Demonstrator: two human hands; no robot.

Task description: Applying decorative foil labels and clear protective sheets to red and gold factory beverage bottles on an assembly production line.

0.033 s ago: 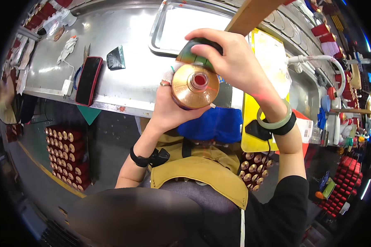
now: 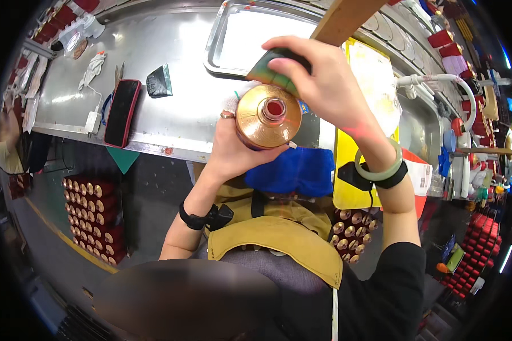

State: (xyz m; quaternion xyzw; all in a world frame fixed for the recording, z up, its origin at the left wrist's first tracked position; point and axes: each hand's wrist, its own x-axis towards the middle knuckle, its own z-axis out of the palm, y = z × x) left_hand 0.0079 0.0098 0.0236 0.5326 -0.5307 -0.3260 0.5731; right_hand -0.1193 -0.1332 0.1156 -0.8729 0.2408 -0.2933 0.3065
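Note:
My left hand (image 2: 233,142) is wrapped round a bottle (image 2: 267,132) with a gold shoulder and an open neck, dark red inside. Its neck points up toward me, and its lower body is hidden below the shoulder. In my right hand (image 2: 330,85) is a bent dark sheet (image 2: 274,69) with a greenish sheen, pinched between thumb and fingers. This sheet lies at the far edge of the gold shoulder; whether it touches cannot be told. A similar folded dark piece (image 2: 159,81) rests on the metal table (image 2: 179,122) to the left.
A phone (image 2: 123,113), scissors (image 2: 119,73) and a white charger (image 2: 93,120) lie on the left. Beyond my hands stands a metal tray (image 2: 210,57) beside a wooden post (image 2: 347,20). A blue cloth (image 2: 290,173) hangs at the near edge; gold-topped bottles (image 2: 94,219) are stacked below.
My right hand has shifted slightly up and to the right with the dark sheet. My left hand and the bottle have barely moved.

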